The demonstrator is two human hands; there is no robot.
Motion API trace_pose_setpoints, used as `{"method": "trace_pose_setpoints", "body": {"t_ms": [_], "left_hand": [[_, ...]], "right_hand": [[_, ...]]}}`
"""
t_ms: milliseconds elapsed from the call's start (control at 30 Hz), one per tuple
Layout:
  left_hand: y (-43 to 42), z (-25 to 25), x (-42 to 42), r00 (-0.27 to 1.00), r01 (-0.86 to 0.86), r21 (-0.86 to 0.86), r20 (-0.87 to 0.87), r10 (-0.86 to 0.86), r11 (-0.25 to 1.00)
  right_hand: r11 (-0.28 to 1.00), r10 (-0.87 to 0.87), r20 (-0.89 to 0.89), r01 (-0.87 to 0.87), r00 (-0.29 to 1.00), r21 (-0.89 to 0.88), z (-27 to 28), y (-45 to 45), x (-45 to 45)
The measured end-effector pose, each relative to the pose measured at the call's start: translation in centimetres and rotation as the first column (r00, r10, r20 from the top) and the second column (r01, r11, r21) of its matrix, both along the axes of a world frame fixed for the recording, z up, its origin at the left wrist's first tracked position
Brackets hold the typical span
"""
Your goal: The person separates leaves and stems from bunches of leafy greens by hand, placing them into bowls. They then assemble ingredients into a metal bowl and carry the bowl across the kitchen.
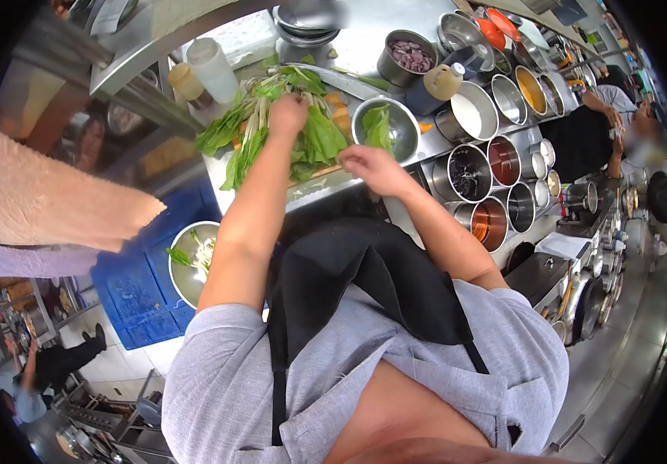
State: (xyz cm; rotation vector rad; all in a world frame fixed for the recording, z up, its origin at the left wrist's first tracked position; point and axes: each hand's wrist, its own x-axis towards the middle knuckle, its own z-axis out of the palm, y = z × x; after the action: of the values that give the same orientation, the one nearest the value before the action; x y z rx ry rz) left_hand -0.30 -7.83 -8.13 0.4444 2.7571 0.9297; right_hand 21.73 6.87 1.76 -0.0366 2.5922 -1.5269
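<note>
A heap of leafy greens [254, 116] with pale stems lies on a cutting board at the counter. My left hand [288, 114] is closed over the stems in the middle of the heap. At the heap's right edge, my right hand [372, 168] has its fingers bent together beside a leaf; whether they grip it is too small to tell. Just beyond that hand stands a steel bowl [404, 138] with a green leaf inside. A large knife [339, 80] lies behind the greens.
A bowl of cut stems [186, 277] sits above a blue bin [128, 290] at lower left. Sauce pots [469, 174] and a pot of chopped onion [409, 58] stand right. Bottles [213, 71] stand behind left. Other people are at far right and lower left.
</note>
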Motion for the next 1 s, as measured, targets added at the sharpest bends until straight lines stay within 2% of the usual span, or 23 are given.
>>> {"method": "trace_pose_setpoints", "body": {"t_ms": [33, 67, 100, 133, 167, 233, 267, 333, 367, 400, 433, 467, 500, 567, 600, 633, 700, 733, 767, 833, 867, 933, 1000], "left_hand": [[-0.9, 1.6, 1.0, 0.999, -0.025, 0.099, 0.036, 0.022, 0.995], [-1.7, 2.5, 1.7, 0.999, -0.008, 0.084, 0.034, 0.005, 0.996], [-2.5, 3.2, 2.4, 0.986, -0.112, 0.361, 0.157, 0.058, 0.926], [-3.1, 3.9, 3.1, 0.954, -0.24, 0.591, 0.292, 0.073, 0.77], [-3.6, 4.6, 3.8, 0.955, -0.227, 0.582, 0.29, 0.061, 0.781], [-3.7, 6.5, 4.8, 0.923, -0.323, 0.71, 0.381, 0.044, 0.626], [-3.0, 7.3, 5.5, 0.929, -0.314, 0.711, 0.367, 0.048, 0.629], [-0.1, 9.8, 8.1, 0.953, -0.23, 0.752, 0.303, -0.014, 0.618], [1.6, 10.2, 9.2, 0.957, -0.143, 0.74, 0.273, -0.099, 0.657], [3.4, 11.2, 10.9, 0.939, -0.098, 0.761, 0.285, -0.194, 0.641], [4.8, 10.3, 11.5, 0.935, 0.048, 0.722, 0.211, -0.285, 0.69], [5.5, 11.1, 12.5, 0.923, 0.186, 0.699, 0.116, -0.367, 0.691], [5.7, 12.2, 13.1, 0.951, 0.21, 0.616, 0.051, -0.305, 0.759], [4.5, 12.1, 12.0, 0.982, 0.151, 0.579, 0.002, -0.187, 0.801], [3.2, 10.5, 10.0, 0.989, 0.145, 0.574, -0.068, -0.129, 0.806], [1.4, 9.2, 8.4, 0.998, 0.025, 0.516, -0.064, 0.01, 0.856], [-1.9, 8.9, 5.2, 0.952, -0.158, 0.298, -0.206, 0.225, 0.941], [-3.6, 7.1, 3.2, 0.918, -0.209, 0.247, -0.283, 0.277, 0.946], [-4.5, 6.5, 1.7, 0.922, -0.286, 0.095, -0.243, 0.301, 0.953], [-4.6, 6.1, 0.5, 0.965, -0.256, -0.194, -0.115, 0.237, 0.947], [-4.1, 5.3, 0.6, 0.963, -0.261, -0.193, -0.12, 0.241, 0.946], [-1.7, 6.0, 3.4, 0.97, -0.243, -0.503, -0.135, 0.202, 0.83], [-1.3, 5.2, 3.5, 0.955, -0.295, -0.467, -0.131, 0.265, 0.833]], "right_hand": [[1.0, -0.016, -0.004, 0.016, 1.0, -0.013, 0.3, 1.1, 0.5], [0.992, -0.091, 0.063, 0.096, 0.994, -0.078, 0.3, 2.4, 1.2], [0.974, -0.16, 0.136, 0.179, 0.978, -0.139, 0.1, 3.6, 1.9], [0.964, -0.209, 0.145, 0.229, 0.967, -0.138, -0.5, 4.9, 2.5], [0.951, -0.256, 0.152, 0.277, 0.954, -0.134, -1.3, 6.2, 3.0], [0.931, -0.295, 0.158, 0.32, 0.942, -0.173, -2.1, 7.7, 3.2], [0.912, -0.312, 0.119, 0.332, 0.943, -0.24, -2.1, 8.0, 3.1], [0.88, -0.298, 0.102, 0.314, 0.949, -0.355, -1.1, 7.4, 2.5], [0.882, -0.285, 0.104, 0.304, 0.953, -0.36, -0.4, 6.7, 1.8], [0.865, -0.265, 0.032, 0.252, 0.964, -0.433, 0.2, 5.9, 1.0], [0.843, -0.249, -0.041, 0.196, 0.968, -0.501, 0.3, 5.6, 0.6], [0.877, -0.25, -0.057, 0.201, 0.967, -0.436, -0.4, 6.0, 0.0], [0.912, -0.292, -0.055, 0.261, 0.955, -0.316, -0.5, 6.6, -0.8], [0.903, -0.326, -0.049, 0.296, 0.944, -0.313, -0.4, 8.1, -1.3], [0.915, -0.355, -0.094, 0.326, 0.93, -0.238, -1.9, 9.3, -1.8], [0.915, -0.354, -0.096, 0.323, 0.93, -0.244, -2.0, 10.2, -2.1], [0.926, -0.341, -0.171, 0.362, 0.924, 0.11, -2.2, 11.4, -2.5], [0.918, -0.34, -0.137, 0.36, 0.931, 0.166, -3.2, 11.8, -2.8], [0.918, -0.34, -0.139, 0.361, 0.93, 0.162, -3.6, 11.8, -2.8], [0.827, -0.237, -0.284, 0.346, 0.929, 0.442, -3.2, 11.3, -3.2], [0.836, -0.249, -0.273, 0.348, 0.929, 0.424, -2.8, 11.2, -3.3], [0.854, -0.219, -0.312, 0.336, 0.925, 0.397, -1.4, 10.5, -3.4], [0.869, -0.194, -0.351, 0.326, 0.916, 0.372, -1.1, 9.7, -3.0]]}}
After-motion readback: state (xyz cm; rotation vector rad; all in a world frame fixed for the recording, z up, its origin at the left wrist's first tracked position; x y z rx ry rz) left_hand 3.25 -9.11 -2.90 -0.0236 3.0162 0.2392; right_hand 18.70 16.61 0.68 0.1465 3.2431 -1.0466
